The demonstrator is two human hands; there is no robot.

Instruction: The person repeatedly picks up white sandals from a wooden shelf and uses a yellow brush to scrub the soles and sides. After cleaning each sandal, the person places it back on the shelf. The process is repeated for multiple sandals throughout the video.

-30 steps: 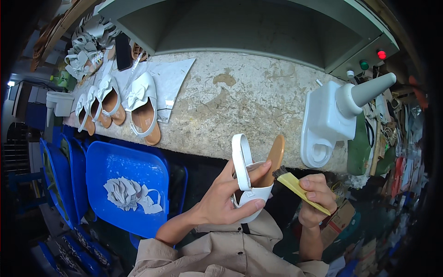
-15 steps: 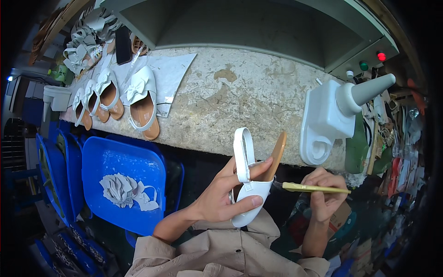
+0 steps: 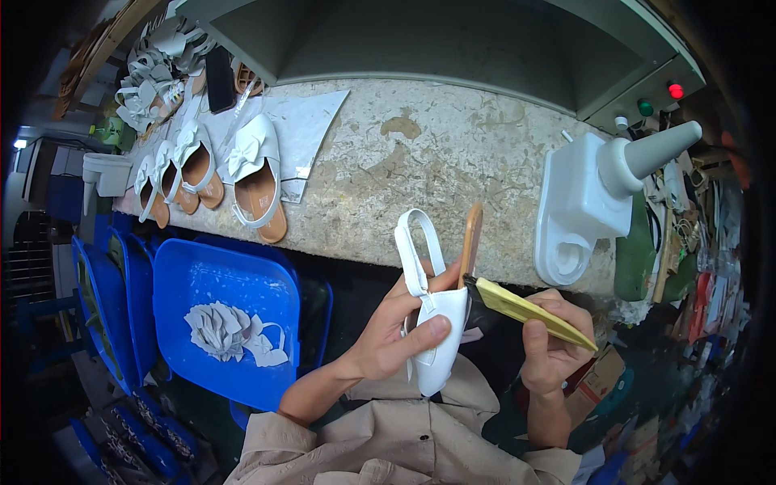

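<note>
My left hand [image 3: 396,335] grips a white sandal [image 3: 440,343] in front of the bench edge, thumb on the white upper and fingers behind it. The sandal stands on its side, its ankle strap loop and tan sole pointing up. In my right hand [image 3: 554,339] is a flat yellow-handled brush [image 3: 529,311], pinched between thumb and fingers. Its dark bristles meet the sandal along the seam between upper and sole. On the bench at the left stand several finished-looking white sandals [image 3: 257,174] with bows and tan insoles.
A white dispenser with a grey cone [image 3: 586,210] stands at the bench's right end. Behind is a grey metal hood [image 3: 428,48] with a red light. At my left a blue chair [image 3: 226,267] bears white strap pieces [image 3: 218,331]. A dark phone [image 3: 219,79] lies at the back left.
My left hand has turned the sandal more edge-on, its toe pointing down. The brush has tilted, its handle end lower, and its bristles have moved up along the sole edge.
</note>
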